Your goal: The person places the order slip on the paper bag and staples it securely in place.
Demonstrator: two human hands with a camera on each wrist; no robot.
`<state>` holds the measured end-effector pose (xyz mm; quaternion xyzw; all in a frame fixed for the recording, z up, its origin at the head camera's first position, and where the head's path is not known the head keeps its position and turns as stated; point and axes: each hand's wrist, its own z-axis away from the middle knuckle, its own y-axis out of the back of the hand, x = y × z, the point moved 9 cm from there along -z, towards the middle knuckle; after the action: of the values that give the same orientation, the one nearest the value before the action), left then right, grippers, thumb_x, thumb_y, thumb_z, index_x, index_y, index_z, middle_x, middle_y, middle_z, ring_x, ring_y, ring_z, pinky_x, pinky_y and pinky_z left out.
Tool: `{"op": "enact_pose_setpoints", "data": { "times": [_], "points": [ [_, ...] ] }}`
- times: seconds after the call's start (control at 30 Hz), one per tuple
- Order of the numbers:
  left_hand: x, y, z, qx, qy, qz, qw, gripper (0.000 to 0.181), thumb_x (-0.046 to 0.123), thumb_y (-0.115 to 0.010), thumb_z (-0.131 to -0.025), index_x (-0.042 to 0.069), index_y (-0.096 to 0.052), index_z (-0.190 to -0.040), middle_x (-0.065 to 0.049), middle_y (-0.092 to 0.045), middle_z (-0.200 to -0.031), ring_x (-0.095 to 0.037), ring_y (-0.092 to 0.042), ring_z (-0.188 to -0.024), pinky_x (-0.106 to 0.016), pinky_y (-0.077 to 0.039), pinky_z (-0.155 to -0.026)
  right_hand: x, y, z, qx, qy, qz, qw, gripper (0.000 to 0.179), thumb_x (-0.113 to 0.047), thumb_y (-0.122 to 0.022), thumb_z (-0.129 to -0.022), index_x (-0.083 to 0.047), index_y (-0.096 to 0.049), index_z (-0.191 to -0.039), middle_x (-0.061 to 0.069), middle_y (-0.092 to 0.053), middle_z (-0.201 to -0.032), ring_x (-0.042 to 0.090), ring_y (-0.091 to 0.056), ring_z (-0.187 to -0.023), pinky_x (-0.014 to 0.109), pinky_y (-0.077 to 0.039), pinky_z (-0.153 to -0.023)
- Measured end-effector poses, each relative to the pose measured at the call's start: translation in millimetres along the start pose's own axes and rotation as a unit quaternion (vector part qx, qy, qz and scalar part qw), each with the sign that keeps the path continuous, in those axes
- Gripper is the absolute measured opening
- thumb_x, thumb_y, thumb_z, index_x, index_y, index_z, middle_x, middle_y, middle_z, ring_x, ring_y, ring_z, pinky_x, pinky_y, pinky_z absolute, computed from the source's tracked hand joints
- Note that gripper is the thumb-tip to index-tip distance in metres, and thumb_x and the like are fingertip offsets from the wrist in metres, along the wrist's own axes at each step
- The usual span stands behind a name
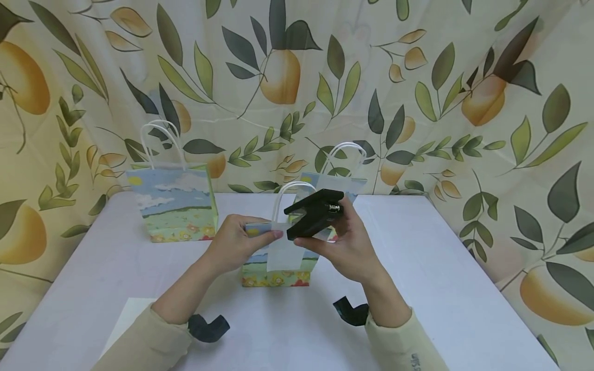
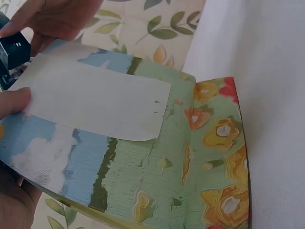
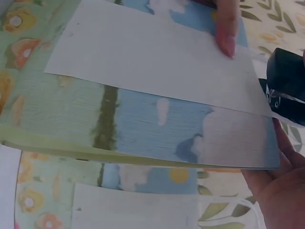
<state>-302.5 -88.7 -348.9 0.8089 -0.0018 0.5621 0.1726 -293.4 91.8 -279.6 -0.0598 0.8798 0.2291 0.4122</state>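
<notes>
My left hand (image 1: 236, 242) pinches the top edge of a small paper gift bag (image 1: 276, 281) painted with sky, grass and flowers. Its thumb presses a blank white paper slip (image 2: 100, 95) flat against the bag's front, below the white handle (image 1: 276, 206). A black stapler (image 1: 315, 214) is gripped in my right hand (image 1: 352, 242), thumb below and fingers above. Its mouth faces left, parted, close by the bag's top edge and the slip. In the right wrist view the stapler (image 3: 286, 86) sits just beyond that top edge.
A matching gift bag (image 1: 176, 201) stands at the back left of the white table (image 1: 417, 288). Another bag (image 1: 357, 184), with a white slip on it, stands behind the hands. A white sheet (image 1: 127, 314) lies at the front left, partly under the left sleeve.
</notes>
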Motion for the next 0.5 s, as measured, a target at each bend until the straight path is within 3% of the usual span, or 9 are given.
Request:
{"op": "enact_pose_setpoints", "data": {
  "times": [0.1, 0.2, 0.33, 0.5],
  "points": [
    [-0.1, -0.4, 0.0, 0.0, 0.0, -0.008, 1.0, 0.014, 0.02, -0.078, -0.094, 0.015, -0.083, -0.106, 0.002, -0.081, -0.104, -0.011, -0.077, -0.097, -0.03, -0.062, -0.08, 5.4, -1.4, 0.2, 0.002, -0.009, 0.014, 0.9999, 0.087, 0.01, -0.087, -0.075, -0.007, -0.044, -0.149, 0.009, -0.06, -0.141, 0.021, -0.066, -0.12, 0.037, -0.05, -0.108],
    [-1.1, -0.3, -0.1, 0.002, 0.005, -0.02, 0.9998, 0.011, 0.022, -0.078, -0.094, 0.018, -0.084, -0.103, 0.005, -0.081, -0.101, -0.01, -0.075, -0.095, -0.03, -0.061, -0.078, 7.2, -4.1, 0.5, -0.003, -0.014, 0.016, 0.9998, 0.103, 0.008, -0.086, -0.078, -0.016, -0.032, -0.162, 0.008, -0.057, -0.146, 0.025, -0.066, -0.122, 0.035, -0.049, -0.109],
    [-1.4, -0.6, -0.4, 0.001, 0.006, -0.025, 0.9997, 0.01, 0.022, -0.078, -0.095, 0.017, -0.084, -0.101, 0.004, -0.081, -0.099, -0.011, -0.074, -0.092, -0.029, -0.06, -0.075, 7.9, -6.9, 0.8, -0.007, -0.013, 0.022, 0.9997, 0.116, 0.005, -0.086, -0.079, -0.024, -0.017, -0.167, 0.012, -0.065, -0.136, 0.03, -0.069, -0.121, 0.039, -0.051, -0.108],
    [-1.1, -0.4, 0.3, 0.004, 0.012, -0.027, 0.9996, 0.012, 0.022, -0.077, -0.095, 0.015, -0.084, -0.102, 0.002, -0.082, -0.099, -0.011, -0.074, -0.089, -0.028, -0.06, -0.073, 9.6, -8.6, 1.0, -0.002, -0.006, 0.043, 0.9991, 0.106, 0.002, -0.088, -0.079, -0.019, -0.028, -0.164, 0.011, -0.072, -0.128, 0.025, -0.071, -0.118, 0.043, -0.054, -0.106]
  ]
}}
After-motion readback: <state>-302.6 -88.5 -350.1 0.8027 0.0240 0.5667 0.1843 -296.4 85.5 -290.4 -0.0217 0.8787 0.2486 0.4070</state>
